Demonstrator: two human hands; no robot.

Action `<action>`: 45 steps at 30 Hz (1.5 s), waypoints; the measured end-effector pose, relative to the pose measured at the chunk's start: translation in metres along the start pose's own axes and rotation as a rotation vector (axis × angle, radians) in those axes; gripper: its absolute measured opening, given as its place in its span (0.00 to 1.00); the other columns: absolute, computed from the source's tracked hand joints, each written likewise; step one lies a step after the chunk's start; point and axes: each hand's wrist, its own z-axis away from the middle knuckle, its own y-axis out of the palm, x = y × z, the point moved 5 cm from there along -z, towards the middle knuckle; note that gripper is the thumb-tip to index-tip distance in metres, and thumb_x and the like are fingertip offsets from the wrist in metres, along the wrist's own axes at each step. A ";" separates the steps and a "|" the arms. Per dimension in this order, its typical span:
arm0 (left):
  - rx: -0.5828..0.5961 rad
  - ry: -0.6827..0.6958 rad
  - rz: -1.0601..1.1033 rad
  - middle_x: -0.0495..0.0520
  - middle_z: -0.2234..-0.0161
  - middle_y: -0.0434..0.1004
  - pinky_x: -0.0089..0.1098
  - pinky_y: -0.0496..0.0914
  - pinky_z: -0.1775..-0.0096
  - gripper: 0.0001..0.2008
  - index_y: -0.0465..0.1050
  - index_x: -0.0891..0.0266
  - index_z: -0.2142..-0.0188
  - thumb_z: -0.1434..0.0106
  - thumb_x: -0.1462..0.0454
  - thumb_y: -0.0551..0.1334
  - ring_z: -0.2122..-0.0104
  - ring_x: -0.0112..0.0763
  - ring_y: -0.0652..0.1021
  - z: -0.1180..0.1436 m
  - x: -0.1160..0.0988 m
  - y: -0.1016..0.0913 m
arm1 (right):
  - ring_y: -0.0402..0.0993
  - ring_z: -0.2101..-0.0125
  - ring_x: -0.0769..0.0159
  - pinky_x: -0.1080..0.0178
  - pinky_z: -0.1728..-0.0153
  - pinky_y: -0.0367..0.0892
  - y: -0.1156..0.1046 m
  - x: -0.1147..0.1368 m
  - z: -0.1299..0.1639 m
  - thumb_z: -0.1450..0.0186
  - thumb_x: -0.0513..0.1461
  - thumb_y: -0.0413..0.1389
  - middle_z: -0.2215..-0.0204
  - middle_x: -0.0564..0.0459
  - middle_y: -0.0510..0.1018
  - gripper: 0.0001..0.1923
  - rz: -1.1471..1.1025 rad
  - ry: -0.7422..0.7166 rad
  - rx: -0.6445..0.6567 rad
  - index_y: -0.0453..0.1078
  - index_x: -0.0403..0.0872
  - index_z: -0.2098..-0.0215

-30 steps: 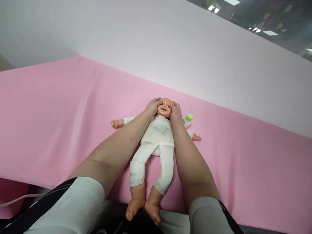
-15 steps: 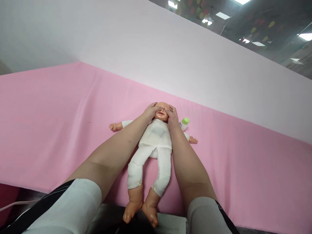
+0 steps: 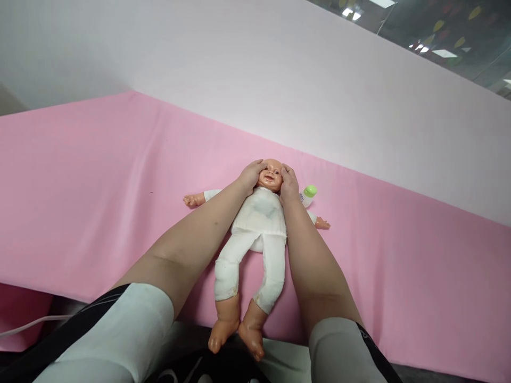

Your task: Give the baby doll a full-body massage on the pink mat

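Note:
A baby doll [image 3: 261,213] in a white top and trousers lies on its back on the pink cover, feet towards me. My left hand [image 3: 252,175] cups the side of its head at the left of the view, thumb lying near the eye. Against the other side of the head rests my right hand [image 3: 289,182], its fingers curved up along the temple. The doll's eyes, nose and mouth show between my hands. My forearms hide parts of its arms. Just right of my right hand, a small bottle with a green cap [image 3: 310,191] is partly covered.
The pink cover [image 3: 80,186] spreads over the table and hangs creased in places. A pale wall [image 3: 239,69] rises behind it, with a glass pane [image 3: 451,37] at upper right. A white cable [image 3: 35,322] runs at lower left.
My thumbs have moved outward from the middle of the doll's face towards the sides, uncovering its eyes. The whole view has shifted slightly.

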 end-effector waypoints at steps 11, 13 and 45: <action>-0.030 0.018 0.008 0.57 0.58 0.81 0.45 0.75 0.45 0.22 0.73 0.61 0.53 0.48 0.60 0.70 0.53 0.45 0.82 0.006 -0.006 0.000 | 0.80 0.50 0.60 0.47 0.43 0.77 0.002 0.008 0.009 0.44 0.47 0.68 0.48 0.54 0.79 0.31 -0.037 0.023 0.073 0.69 0.53 0.43; -0.027 0.039 -0.011 0.57 0.57 0.81 0.45 0.75 0.46 0.26 0.72 0.61 0.51 0.50 0.62 0.71 0.54 0.44 0.82 0.005 -0.005 -0.001 | 0.79 0.49 0.60 0.49 0.42 0.76 0.003 0.008 0.008 0.44 0.47 0.69 0.48 0.53 0.78 0.33 -0.011 0.000 0.079 0.68 0.53 0.43; -0.016 0.059 -0.047 0.62 0.50 0.81 0.45 0.76 0.46 0.33 0.72 0.64 0.44 0.49 0.62 0.73 0.53 0.45 0.82 0.002 -0.002 0.001 | 0.76 0.43 0.55 0.50 0.43 0.75 -0.005 0.004 -0.001 0.38 0.53 0.66 0.45 0.51 0.75 0.32 0.273 -0.108 0.034 0.65 0.55 0.40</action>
